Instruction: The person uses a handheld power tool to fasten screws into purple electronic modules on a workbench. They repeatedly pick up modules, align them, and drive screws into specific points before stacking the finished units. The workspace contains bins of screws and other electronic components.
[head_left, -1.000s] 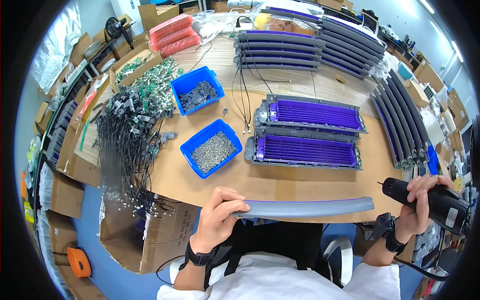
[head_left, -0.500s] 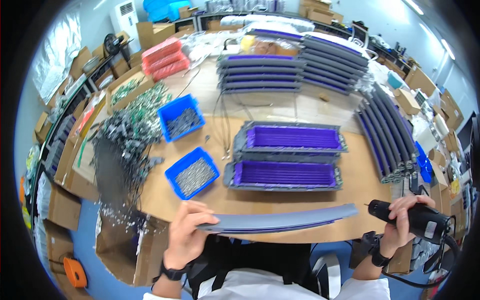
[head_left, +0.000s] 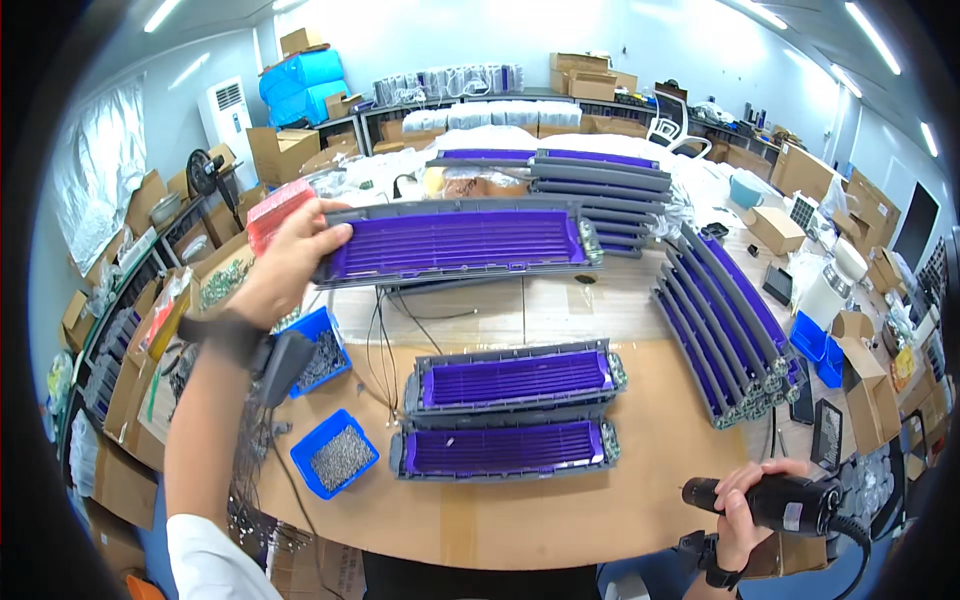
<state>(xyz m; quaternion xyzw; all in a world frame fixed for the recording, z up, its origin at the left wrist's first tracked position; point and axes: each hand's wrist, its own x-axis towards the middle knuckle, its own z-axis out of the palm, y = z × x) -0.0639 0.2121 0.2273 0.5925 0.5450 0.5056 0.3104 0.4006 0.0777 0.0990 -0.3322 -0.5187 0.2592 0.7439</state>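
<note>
My left hand (head_left: pixel 290 262) reaches far forward, its fingers closed on the left end of a long grey panel (head_left: pixel 455 243). The panel's purple ribbed inside faces me, and a green circuit board shows at its right end. It is at the far stack of similar panels; whether it touches them I cannot tell. At the front right, my right hand (head_left: pixel 738 515) grips a black electric screwdriver (head_left: pixel 785 502) with its tip pointing left. Two more panels, a rear one (head_left: pixel 515 382) and a front one (head_left: pixel 505 449), lie purple side up on the brown table covering between my hands.
A blue bin of screws (head_left: pixel 335 455) stands at the left, with a blue bin of dark parts (head_left: pixel 322 352) behind it. Stacked panels (head_left: pixel 725 325) fill the right side. Thin cables (head_left: pixel 378 340) hang near the middle. A white bottle (head_left: pixel 832 285) stands far right.
My left hand has carried the panel from the front edge to the far stack, turning its purple inside toward me. The screwdriver stays in my right hand. The view has tilted up.
</note>
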